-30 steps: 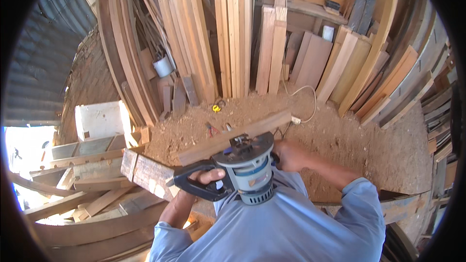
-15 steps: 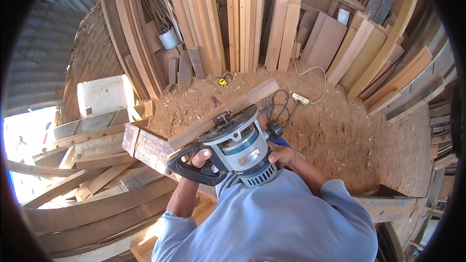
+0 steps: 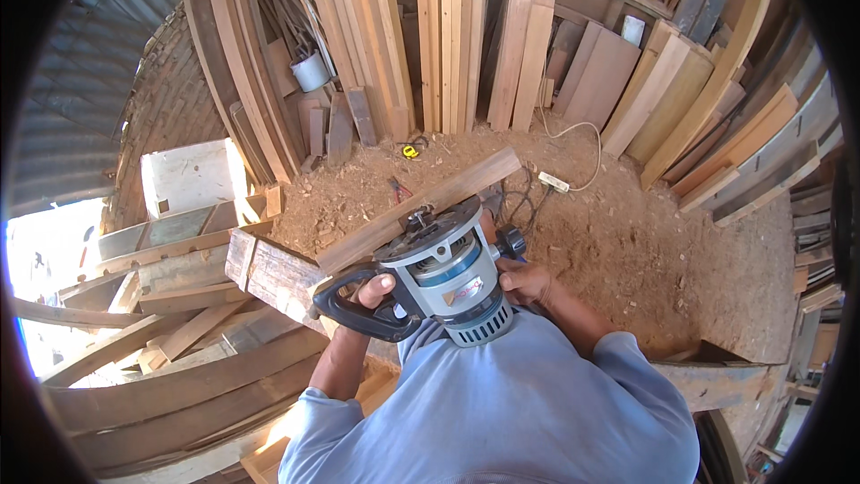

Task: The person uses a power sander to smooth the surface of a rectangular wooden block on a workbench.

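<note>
Gripping router (image 3: 445, 280): left hand (image 3: 374, 290) on handle; right hand (image 3: 522, 281) apparently likewise, half hidden.

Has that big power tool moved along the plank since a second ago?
Cannot tell. The router keeps its place on the long plank between both hands; the camera tilted, so the whole scene shifted together.

Quick count of what's here: one grey-and-blue electric router with a black loop handle (image 3: 439, 282), and two bare hands on it, left hand (image 3: 374, 289) and right hand (image 3: 524, 282). One long brown wooden plank (image 3: 421, 208) lies under the tool. On the sawdust floor: one white power strip (image 3: 554, 182), one yellow tape measure (image 3: 410, 151), one pair of red-handled pliers (image 3: 399, 188). One grey metal can (image 3: 310, 73) sits among the leaning boards.
</note>
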`<move>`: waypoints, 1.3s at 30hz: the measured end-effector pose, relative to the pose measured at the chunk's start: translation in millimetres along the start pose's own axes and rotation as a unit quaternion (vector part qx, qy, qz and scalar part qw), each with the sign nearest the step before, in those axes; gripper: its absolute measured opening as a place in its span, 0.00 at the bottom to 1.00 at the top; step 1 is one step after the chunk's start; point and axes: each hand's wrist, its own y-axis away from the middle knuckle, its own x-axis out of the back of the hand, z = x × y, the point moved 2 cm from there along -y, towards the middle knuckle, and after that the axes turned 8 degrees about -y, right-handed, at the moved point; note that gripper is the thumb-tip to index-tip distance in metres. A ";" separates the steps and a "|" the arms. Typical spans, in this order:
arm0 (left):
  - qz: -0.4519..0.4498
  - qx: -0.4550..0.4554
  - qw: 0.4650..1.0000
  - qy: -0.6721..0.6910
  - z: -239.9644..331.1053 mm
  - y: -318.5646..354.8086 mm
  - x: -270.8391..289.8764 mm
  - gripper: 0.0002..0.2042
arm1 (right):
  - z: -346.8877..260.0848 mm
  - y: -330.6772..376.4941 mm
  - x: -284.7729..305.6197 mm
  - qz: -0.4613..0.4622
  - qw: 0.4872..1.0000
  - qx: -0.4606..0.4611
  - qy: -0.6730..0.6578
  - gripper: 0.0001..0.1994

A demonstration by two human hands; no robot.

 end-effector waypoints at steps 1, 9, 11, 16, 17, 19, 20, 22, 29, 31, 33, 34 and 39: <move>-0.002 0.002 1.000 -0.001 -0.3 -0.5 0.0 0.35 | 2.0 -0.6 1.6 0.001 1.000 0.009 -0.003 0.57; -0.021 0.012 1.000 -0.008 -0.7 -6.8 0.8 0.35 | -46.8 35.2 -4.5 0.170 0.883 0.145 0.413 0.42; -0.030 0.015 0.999 -0.006 -2.3 -8.8 0.5 0.34 | -69.1 42.4 -56.9 0.209 0.730 0.204 0.618 0.37; -0.059 0.021 0.998 -0.013 -1.2 -17.2 -1.1 0.34 | -83.7 19.4 -71.6 0.200 0.532 0.019 0.823 0.22; -0.063 0.025 0.998 -0.015 -1.3 -16.0 -0.5 0.34 | -86.4 16.6 -74.0 0.190 0.519 0.001 0.834 0.20; -0.069 0.032 0.997 -0.017 -2.6 -13.0 -0.3 0.34 | -92.9 12.5 -80.8 0.170 0.491 -0.035 0.854 0.17; -0.074 0.038 0.996 -0.016 -4.1 -9.9 -0.8 0.34 | -94.1 11.5 -79.7 0.157 0.492 -0.041 0.856 0.16; -0.082 0.048 0.995 -0.012 -5.8 -7.6 -1.0 0.34 | -96.2 13.6 -75.8 0.131 0.493 -0.052 0.859 0.14; -0.093 0.065 0.994 -0.004 -10.5 -1.2 0.7 0.34 | -96.6 18.5 -72.7 0.111 0.527 -0.053 0.841 0.13; -0.094 0.068 0.993 -0.001 -11.7 0.0 -0.8 0.34 | -96.0 21.1 -71.5 0.105 0.544 -0.023 0.832 0.13; -0.094 0.069 0.993 0.001 -12.8 -0.8 -1.1 0.34 | -96.3 22.5 -70.3 0.109 0.550 -0.039 0.827 0.13; -0.095 0.070 0.993 0.003 -12.9 -0.7 -1.4 0.34 | -96.4 23.6 -70.1 0.112 0.553 -0.046 0.825 0.13; -0.090 0.071 0.993 0.010 -13.3 -0.2 -1.2 0.34 | -96.7 20.8 -70.3 0.104 0.568 -0.043 0.815 0.12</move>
